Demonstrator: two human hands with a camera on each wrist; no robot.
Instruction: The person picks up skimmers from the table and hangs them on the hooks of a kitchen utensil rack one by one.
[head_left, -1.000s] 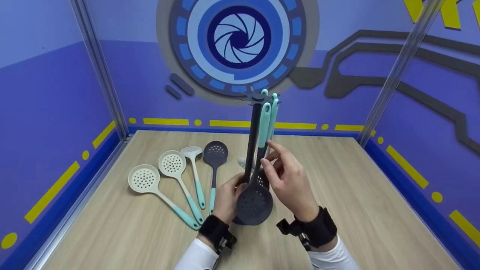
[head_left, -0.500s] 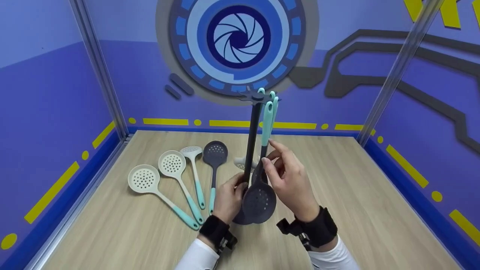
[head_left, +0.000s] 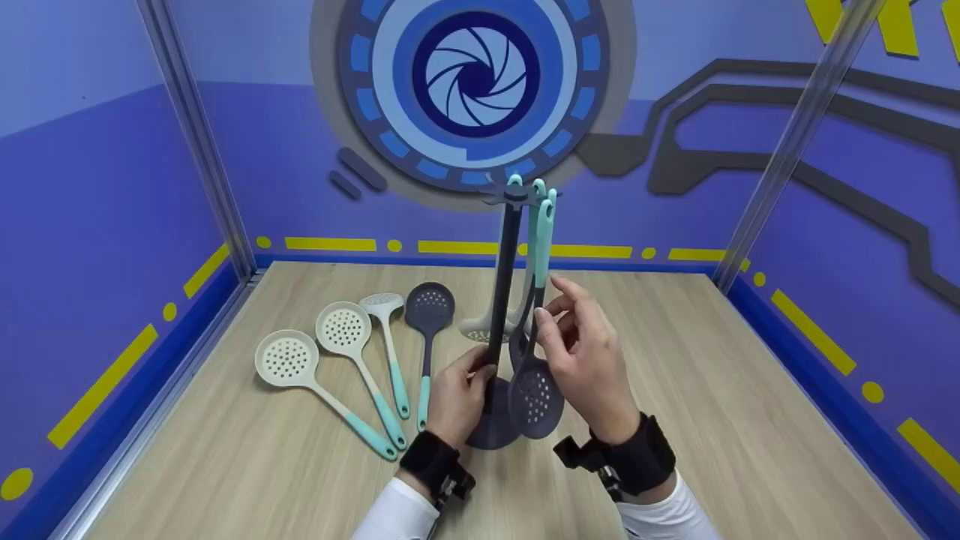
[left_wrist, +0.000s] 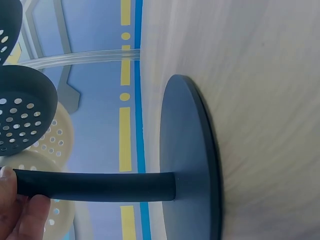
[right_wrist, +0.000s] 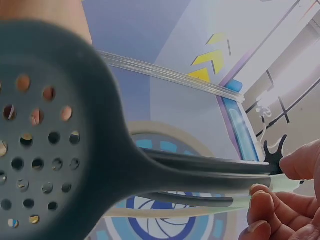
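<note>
My left hand (head_left: 456, 397) grips the black pole (head_left: 506, 277) of an upright utensil stand, low down near its round base (left_wrist: 187, 150). From the hooked top (head_left: 516, 195) hang several teal-handled utensils on the right and behind. Nearest me is a dark skimmer (head_left: 537, 397), its perforated bowl beside the base. At its handle, my right hand (head_left: 592, 352) has thumb and fingers curled close, seemingly pinching it; the exact contact is partly hidden. A pale perforated utensil (head_left: 480, 330) and another dark one (head_left: 519, 346) hang farther back.
Left of the stand, a pale skimmer (head_left: 287, 358), a second pale skimmer (head_left: 343, 328), a smaller pale perforated utensil (head_left: 384, 302) and a dark skimmer (head_left: 430, 306) lie on the wooden table (head_left: 720, 420). Blue printed walls (head_left: 862, 247) enclose the table.
The hanging utensils have swung round the pole, the front skimmer moving right and uncovering the base. My right hand has shifted slightly right with it; my left hand keeps its hold.
</note>
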